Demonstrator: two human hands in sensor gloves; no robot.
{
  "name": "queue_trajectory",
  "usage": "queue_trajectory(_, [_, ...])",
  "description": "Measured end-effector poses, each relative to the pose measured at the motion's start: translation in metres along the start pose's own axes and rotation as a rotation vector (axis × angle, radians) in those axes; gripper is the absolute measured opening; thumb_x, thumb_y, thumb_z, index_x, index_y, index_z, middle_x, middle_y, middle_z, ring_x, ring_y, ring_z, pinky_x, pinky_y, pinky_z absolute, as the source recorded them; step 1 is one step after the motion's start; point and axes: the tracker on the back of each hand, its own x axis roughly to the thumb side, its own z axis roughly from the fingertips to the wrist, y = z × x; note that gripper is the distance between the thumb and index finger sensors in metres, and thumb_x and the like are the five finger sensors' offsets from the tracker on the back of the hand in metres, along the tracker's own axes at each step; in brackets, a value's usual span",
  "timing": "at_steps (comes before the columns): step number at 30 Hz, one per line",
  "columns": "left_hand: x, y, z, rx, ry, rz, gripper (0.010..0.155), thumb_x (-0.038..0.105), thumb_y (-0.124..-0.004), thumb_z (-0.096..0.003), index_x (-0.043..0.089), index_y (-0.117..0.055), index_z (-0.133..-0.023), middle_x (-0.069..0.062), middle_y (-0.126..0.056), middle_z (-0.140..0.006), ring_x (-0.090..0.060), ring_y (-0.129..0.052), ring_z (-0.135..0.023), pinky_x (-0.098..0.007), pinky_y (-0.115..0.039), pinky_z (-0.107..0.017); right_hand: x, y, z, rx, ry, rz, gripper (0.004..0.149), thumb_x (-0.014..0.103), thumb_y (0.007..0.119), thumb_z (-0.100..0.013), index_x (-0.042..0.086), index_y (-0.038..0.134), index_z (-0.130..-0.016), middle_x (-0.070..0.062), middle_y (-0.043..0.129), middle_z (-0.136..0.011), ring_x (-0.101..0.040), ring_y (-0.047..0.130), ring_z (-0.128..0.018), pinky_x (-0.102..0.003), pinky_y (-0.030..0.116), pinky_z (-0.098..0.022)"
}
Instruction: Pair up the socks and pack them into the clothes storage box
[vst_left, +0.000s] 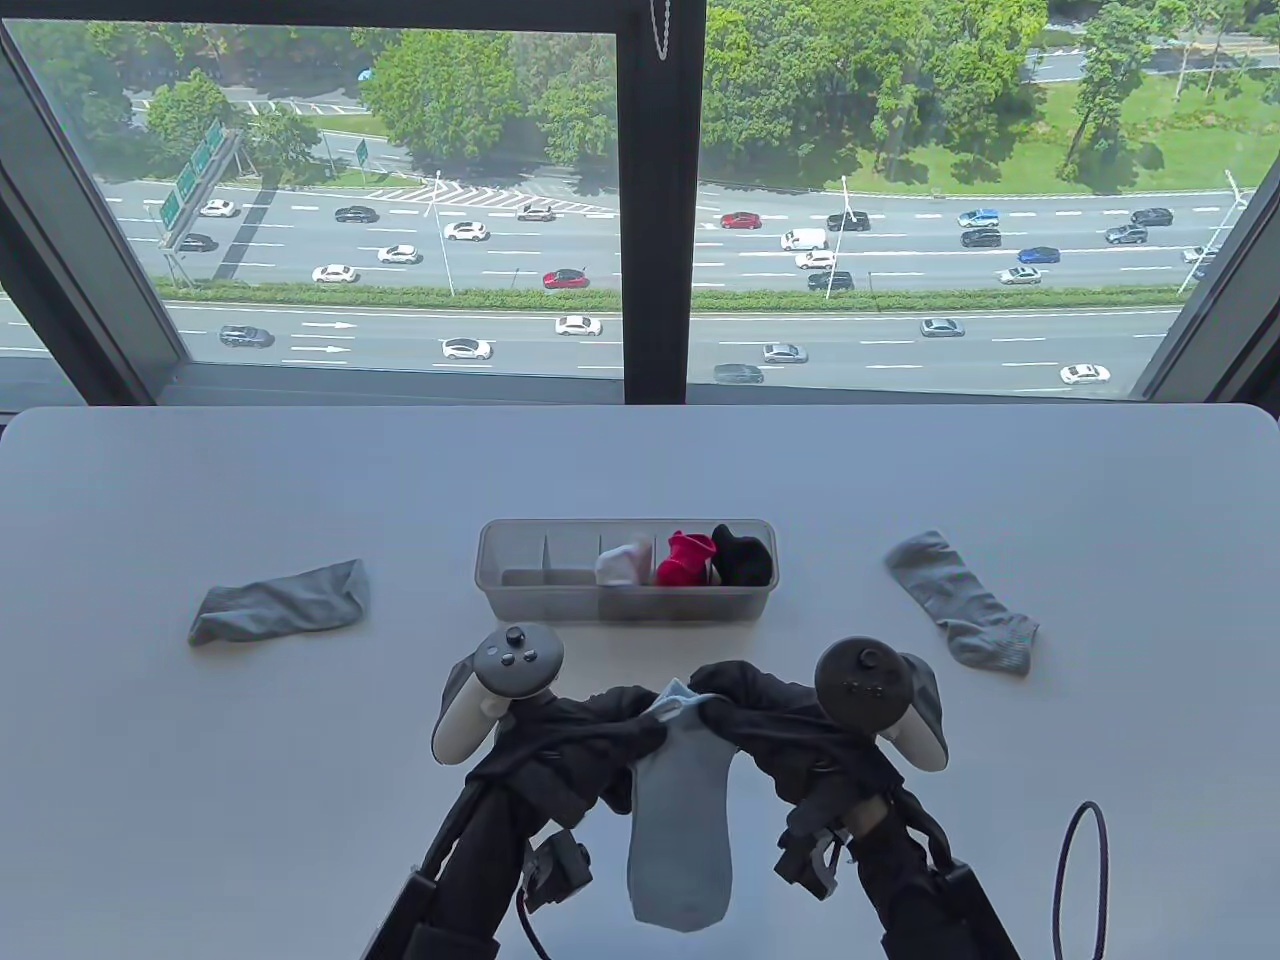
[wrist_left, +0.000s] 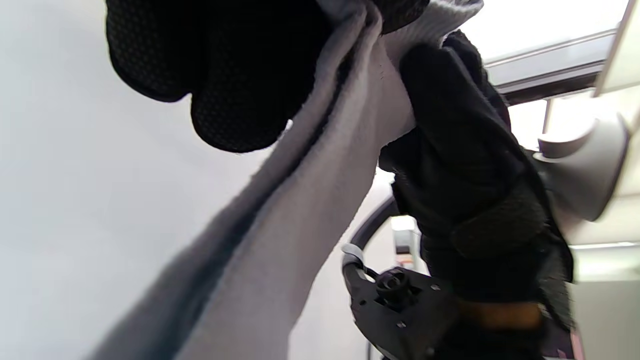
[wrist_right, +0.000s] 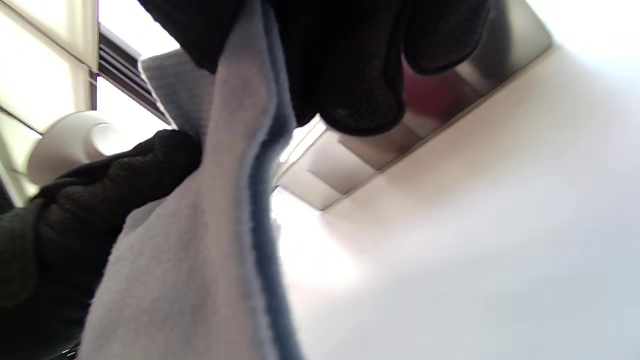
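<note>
Both hands hold a pale blue-grey sock (vst_left: 682, 810) by its cuff in front of the clear storage box (vst_left: 520, 590); it hangs down toward the table's near edge. My left hand (vst_left: 640, 728) pinches the cuff from the left, my right hand (vst_left: 722, 700) from the right. In the left wrist view the sock (wrist_left: 280, 225) shows two layers under the left hand's fingers (wrist_left: 235, 75). The right wrist view shows the same sock (wrist_right: 200, 240) pinched by the right hand's fingers (wrist_right: 350, 65). The box holds white (vst_left: 620, 566), red (vst_left: 684, 560) and black (vst_left: 742, 556) sock bundles in its right compartments.
A grey sock (vst_left: 282, 602) lies on the table left of the box, and another grey sock (vst_left: 962, 602) lies to its right. A dark cable loop (vst_left: 1082, 880) sits at the near right. The window sill runs behind the table's far edge.
</note>
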Motion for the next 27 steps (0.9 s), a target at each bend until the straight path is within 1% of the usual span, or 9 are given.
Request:
queue_trajectory(2, [-0.012, -0.003, -0.003, 0.163, 0.156, -0.228, 0.078, 0.036, -0.064, -0.0604, 0.005, -0.014, -0.111, -0.034, -0.025, -0.116, -0.062, -0.037, -0.106, -0.075, -0.044, -0.072, -0.012, 0.010, -0.002, -0.038, 0.082, 0.112, 0.060, 0.030, 0.070, -0.061, 0.005, 0.047, -0.110, -0.029, 0.073, -0.102, -0.051, 0.072, -0.091, -0.067, 0.055, -0.069])
queue_trajectory(4, [-0.008, -0.003, -0.001, 0.199, 0.154, -0.458, 0.075, 0.035, -0.066, -0.0595, 0.020, -0.015, -0.112, -0.021, -0.002, -0.117, -0.052, -0.008, -0.110, -0.077, -0.023, -0.074, -0.018, 0.010, 0.000, 0.031, 0.082, 0.197, 0.065, 0.031, 0.070, -0.061, 0.006, 0.039, -0.113, -0.034, 0.052, -0.113, -0.059, 0.048, -0.099, -0.069, 0.050, -0.070])
queue_trajectory(8, [0.015, -0.023, -0.005, -0.049, 0.004, -0.533, 0.048, 0.033, -0.068, -0.0590, 0.015, -0.068, -0.104, -0.017, -0.064, -0.115, -0.047, -0.061, -0.108, -0.072, -0.047, -0.075, -0.018, 0.008, -0.001, 0.108, 0.061, 0.200, 0.059, 0.028, 0.072, -0.060, 0.013, 0.047, -0.112, -0.032, 0.044, -0.116, -0.059, 0.038, -0.102, -0.071, 0.045, -0.070])
queue_trajectory(10, [0.014, -0.051, -0.015, -0.315, 0.086, -0.521, 0.051, 0.036, -0.066, -0.0598, 0.016, -0.065, -0.107, -0.016, -0.058, -0.119, -0.046, -0.053, -0.112, -0.073, -0.039, -0.076, -0.019, 0.012, -0.002, 0.172, 0.061, 0.188, 0.055, 0.027, 0.073, -0.060, 0.013, 0.054, -0.109, -0.033, 0.044, -0.116, -0.059, 0.037, -0.101, -0.071, 0.045, -0.070])
queue_trajectory(12, [0.003, -0.068, -0.024, -0.421, 0.269, -0.613, 0.056, 0.035, -0.065, -0.0597, 0.017, -0.053, -0.112, -0.011, -0.039, -0.123, -0.038, -0.031, -0.115, -0.072, -0.030, -0.077, -0.022, 0.019, -0.003, 0.286, 0.068, 0.223, 0.051, 0.025, 0.075, -0.059, 0.013, 0.060, -0.106, -0.034, 0.045, -0.115, -0.060, 0.033, -0.101, -0.071, 0.044, -0.070])
queue_trajectory(16, [-0.008, -0.060, -0.028, -0.351, 0.280, -0.694, 0.057, 0.033, -0.066, -0.0594, 0.024, -0.043, -0.111, 0.002, -0.017, -0.121, -0.029, -0.009, -0.114, -0.069, -0.019, -0.077, -0.030, 0.040, -0.005, 0.641, 0.143, 0.365, 0.058, 0.024, 0.078, -0.058, 0.022, 0.050, -0.109, -0.033, 0.025, -0.118, -0.059, 0.017, -0.100, -0.072, 0.033, -0.072])
queue_trajectory(19, [-0.019, -0.052, -0.030, -0.343, 0.269, -0.598, 0.059, 0.033, -0.067, -0.0591, 0.026, -0.039, -0.111, 0.004, -0.011, -0.120, -0.026, -0.003, -0.112, -0.069, -0.015, -0.076, -0.037, 0.065, -0.006, 0.765, 0.191, 0.394, 0.072, 0.026, 0.080, -0.057, 0.024, 0.033, -0.112, -0.032, -0.003, -0.111, -0.058, -0.004, -0.093, -0.071, 0.015, -0.069])
queue_trajectory(23, [-0.024, -0.047, -0.030, -0.334, 0.253, -0.548, 0.068, 0.036, -0.070, -0.0578, 0.029, -0.025, -0.109, 0.001, -0.008, -0.118, -0.032, 0.002, -0.109, -0.069, -0.012, -0.075, -0.034, 0.072, -0.010, 0.494, 0.142, 0.496, 0.050, 0.030, 0.075, -0.056, 0.031, 0.052, -0.101, -0.028, 0.014, -0.114, -0.056, 0.012, -0.099, -0.071, 0.025, -0.071])
queue_trajectory(27, [-0.018, -0.048, -0.030, -0.240, 0.206, -0.591, 0.062, 0.034, -0.070, -0.0579, 0.030, -0.030, -0.105, -0.004, -0.020, -0.120, -0.046, -0.007, -0.109, -0.072, -0.017, -0.074, -0.041, 0.066, -0.010, 0.494, 0.175, 0.209, 0.042, 0.037, 0.065, -0.059, 0.021, 0.067, -0.098, -0.029, 0.014, -0.115, -0.055, 0.004, -0.097, -0.071, 0.012, -0.067])
